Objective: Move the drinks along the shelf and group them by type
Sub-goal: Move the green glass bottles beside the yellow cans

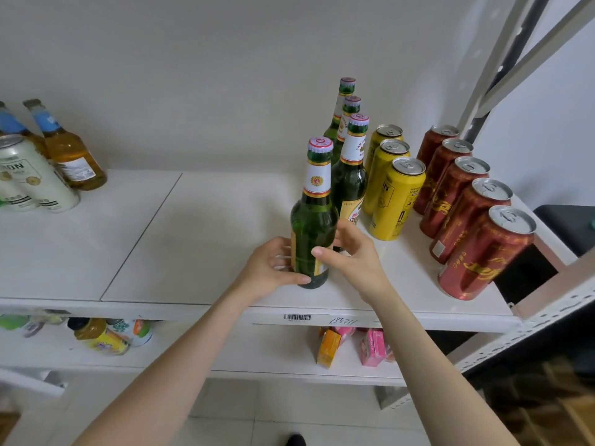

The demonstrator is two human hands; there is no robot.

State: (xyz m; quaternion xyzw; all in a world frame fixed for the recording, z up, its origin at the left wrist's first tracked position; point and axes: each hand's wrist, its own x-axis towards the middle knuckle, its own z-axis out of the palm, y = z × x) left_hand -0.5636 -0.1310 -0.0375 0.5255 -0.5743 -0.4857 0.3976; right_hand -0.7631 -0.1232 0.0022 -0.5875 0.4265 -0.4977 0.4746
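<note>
Holding the green bottle [314, 220] upright near the front edge of the shelf [193, 236], directly ahead of the row of three matching bottles [349, 175]. Gripping it low on the body with the left hand [273, 268], fingers [279, 256] curled round the label side; steadying it with the right hand [354, 255], laying the thumb on the glass and curling the rest behind. Judging the step as closing this bottle up as fourth in its file. Calling next for a short slide back toward that row, keeping the base flat and clear of the yellow cans [396, 201] just beside it and the red cans [467, 220] beyond. Noting amber bottles [67, 152] and pale cans [35, 178] well apart at far left, seemingly awaiting sorting. Failing to confirm right-hand contact behind the glass; finding the left-end drinks cut off by the frame, the lower-shelf cartons [328, 347] partly masked, and the handwritten tag [343, 321] unreadable.
</note>
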